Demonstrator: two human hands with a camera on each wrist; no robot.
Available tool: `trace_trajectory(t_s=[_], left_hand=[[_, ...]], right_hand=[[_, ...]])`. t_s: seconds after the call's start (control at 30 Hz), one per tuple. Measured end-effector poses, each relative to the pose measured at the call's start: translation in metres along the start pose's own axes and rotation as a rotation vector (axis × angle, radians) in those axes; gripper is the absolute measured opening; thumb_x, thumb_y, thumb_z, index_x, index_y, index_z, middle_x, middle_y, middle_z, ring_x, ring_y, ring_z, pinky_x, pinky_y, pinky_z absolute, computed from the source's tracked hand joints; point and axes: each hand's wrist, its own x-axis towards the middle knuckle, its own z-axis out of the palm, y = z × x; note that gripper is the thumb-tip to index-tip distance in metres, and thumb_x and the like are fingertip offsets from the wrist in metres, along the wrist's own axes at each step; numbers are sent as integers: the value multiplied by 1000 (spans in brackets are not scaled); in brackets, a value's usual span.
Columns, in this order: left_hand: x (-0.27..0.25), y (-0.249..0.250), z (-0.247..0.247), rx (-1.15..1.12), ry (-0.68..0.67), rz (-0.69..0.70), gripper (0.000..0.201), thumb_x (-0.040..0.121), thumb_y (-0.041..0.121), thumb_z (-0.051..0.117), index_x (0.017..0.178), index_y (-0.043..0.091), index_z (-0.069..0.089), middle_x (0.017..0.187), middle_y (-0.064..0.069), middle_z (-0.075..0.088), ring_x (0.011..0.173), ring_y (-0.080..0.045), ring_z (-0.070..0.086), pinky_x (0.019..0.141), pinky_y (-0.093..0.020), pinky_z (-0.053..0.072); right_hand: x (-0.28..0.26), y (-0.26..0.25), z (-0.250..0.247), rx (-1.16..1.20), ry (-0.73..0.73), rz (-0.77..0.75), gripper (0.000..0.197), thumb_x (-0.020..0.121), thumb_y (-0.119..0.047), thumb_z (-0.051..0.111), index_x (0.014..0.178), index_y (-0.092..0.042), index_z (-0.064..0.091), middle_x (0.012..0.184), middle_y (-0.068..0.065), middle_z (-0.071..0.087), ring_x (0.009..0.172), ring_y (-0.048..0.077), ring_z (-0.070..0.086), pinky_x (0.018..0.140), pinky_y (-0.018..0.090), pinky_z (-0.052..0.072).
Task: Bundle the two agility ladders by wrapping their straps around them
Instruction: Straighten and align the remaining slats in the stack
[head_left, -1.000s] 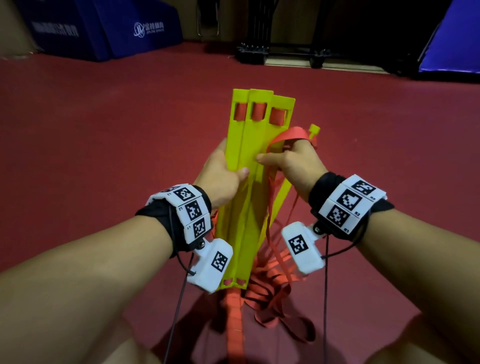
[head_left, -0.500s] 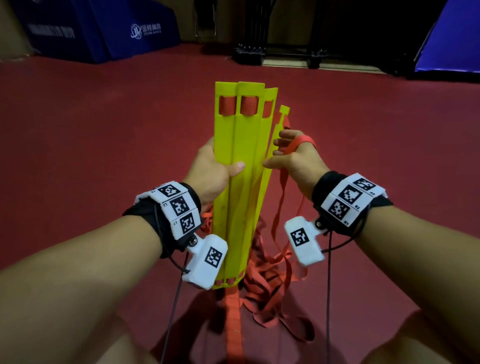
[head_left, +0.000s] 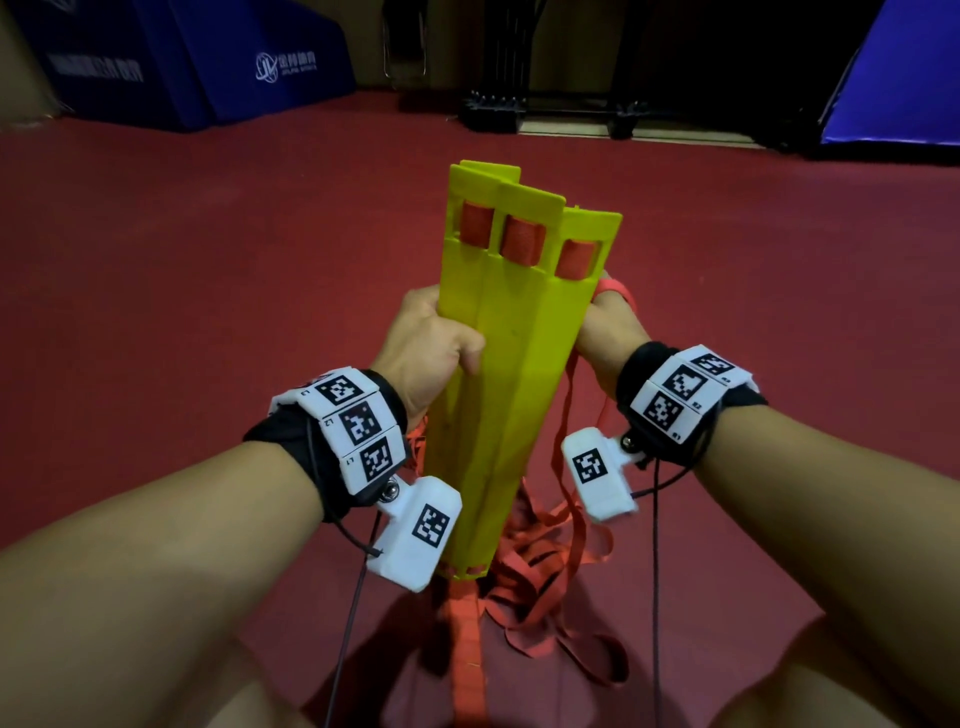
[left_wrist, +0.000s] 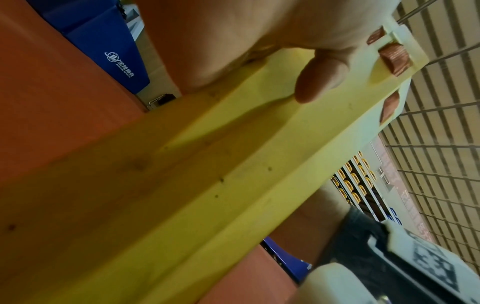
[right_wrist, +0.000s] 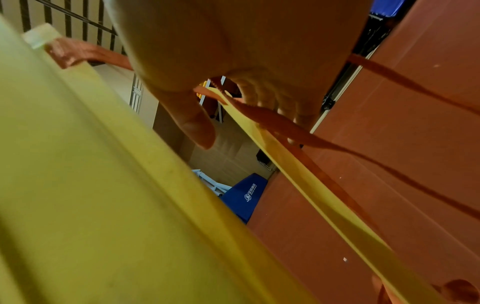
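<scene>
**Gathering loose rungs before the straps go round**

Standing upright between both forearms, the stack of yellow rungs (head_left: 511, 364) rests with its lower end near the red floor (head_left: 182, 286), fanned slightly at the top where three red strap loops show through the slots. The left hand (head_left: 431, 348) grips the stack's left edge, thumb curled over the front face; the left wrist view confirms the thumb (left_wrist: 320, 79) pressing on the plastic. The right hand (head_left: 608, 332) sits at the right edge, mostly hidden from the head view by the stack. The right wrist view shows its fingers curled round a separate thin rung (right_wrist: 285, 164) and a length of red strap (right_wrist: 272, 119), held apart from the main stack with a clear gap between them. More strap lies in a loose tangle (head_left: 545, 561) on the floor at the foot of the stack.

Judged from this arrangement, the task is at an early stage: rungs are not all gathered and no strap yet encircles them.

Likely faults from here:
- The fanned rungs may slide apart, since only one hand clamps them and the plastic faces look smooth.
- The tangled strap may snag or knot when pulled, leaving too little free length.
- The separate rung may be left outside the wrap if not pressed flush first.
</scene>
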Motion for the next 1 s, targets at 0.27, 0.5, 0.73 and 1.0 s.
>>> trace_trajectory(t_s=[0.27,0.5,0.73,1.0], left_hand=[[2,-2,-6,-85,116,-46,52,40,-4,50,90,10,52,69,-3,49,60,-17,51,44,-19,39],[7,-5,-9,-77,101,48,36,44,-2,48,78,4,58,71,-10,52,63,-24,51,48,-25,42],[8,-8,-9,-85,69,-16,40,48,-2,47,86,-1,59,74,-15,58,64,-27,58,50,-27,49],[10,-11,-12,-65,219,-132,35,55,-4,57,88,9,53,76,-4,59,93,-33,58,90,-52,45]], right_hand=[[-3,-8,-2,16,-46,-27,77,65,-14,72,137,-4,47,91,17,57,71,23,58,64,33,49],[-30,-31,4,127,-255,-193,13,84,11,62,73,3,60,62,5,61,50,16,53,51,23,44],[-46,-48,18,191,-341,-251,11,86,-7,66,85,3,62,79,6,62,76,17,56,69,35,49],[-42,-59,15,562,-347,-85,85,42,-5,54,128,-1,57,92,15,63,88,33,53,75,37,44]])
